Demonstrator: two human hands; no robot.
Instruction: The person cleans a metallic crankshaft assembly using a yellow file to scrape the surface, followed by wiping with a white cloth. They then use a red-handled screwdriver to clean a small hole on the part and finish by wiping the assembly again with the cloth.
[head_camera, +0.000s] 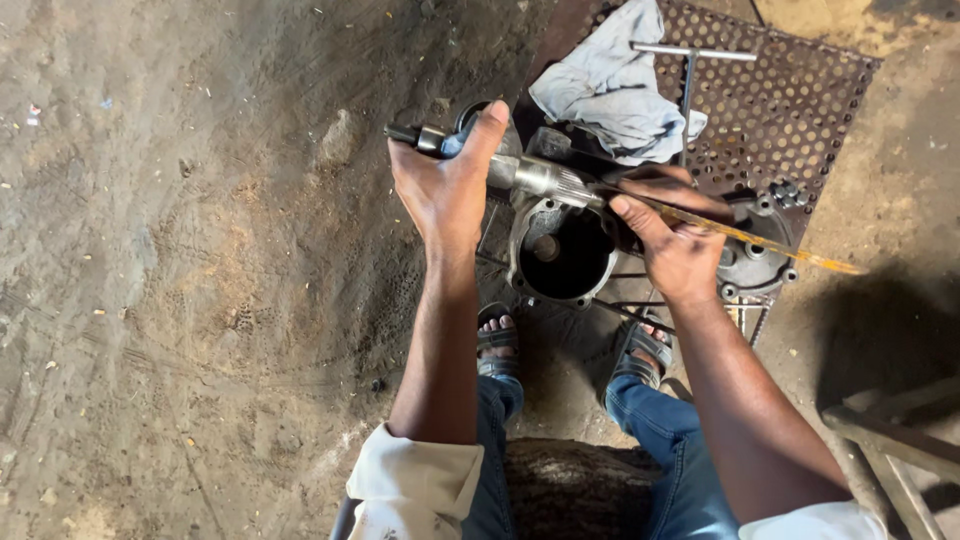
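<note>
Both hands grip tools over a metal housing (562, 250).
Left hand (447, 185) holds the shaft (530, 175) lying left-right; right hand (670, 235) holds a thin blade (760, 240) pointing right.

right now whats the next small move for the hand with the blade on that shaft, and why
Probably a short stroke of the blade along the shaft. The left hand grips the shaft and holds it level above the open housing, while the right hand presses the blade's near end against the shaft's splined part, so the tool already sits where it would work.
</note>
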